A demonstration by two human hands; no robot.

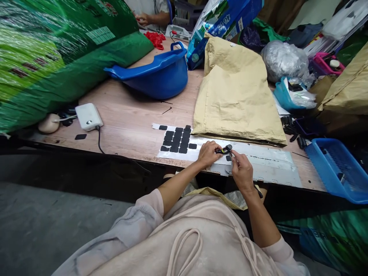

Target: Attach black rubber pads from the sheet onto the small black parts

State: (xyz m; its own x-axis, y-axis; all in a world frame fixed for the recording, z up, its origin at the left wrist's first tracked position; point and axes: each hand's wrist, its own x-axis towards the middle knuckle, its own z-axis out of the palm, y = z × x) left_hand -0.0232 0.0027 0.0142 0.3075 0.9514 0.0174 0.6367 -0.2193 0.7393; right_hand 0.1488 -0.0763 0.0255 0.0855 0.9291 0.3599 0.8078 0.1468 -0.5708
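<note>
Over the near table edge, my left hand (209, 154) is closed on a small black part (222, 150) with a yellow-green ring and a round dark end. My right hand (242, 170) is closed around a slim tool (231, 154) whose metal tip touches or nearly touches that part. A dark handle end (258, 191) sticks out below the right wrist; whether it belongs to the tool I cannot tell. Under the hands lies a white sheet (201, 143). Several black rounded-square pieces (178, 140) lie on it in rows, and a single black piece (229, 158) lies between my hands.
A tan paper sack (235, 96) lies just beyond my hands. A blue basin (161, 76) and a big green bag (71, 57) are farther left, near a white box with a cable (89, 117). To the right is a blue basket (339, 168). Another person's hand (145, 19) shows at the back.
</note>
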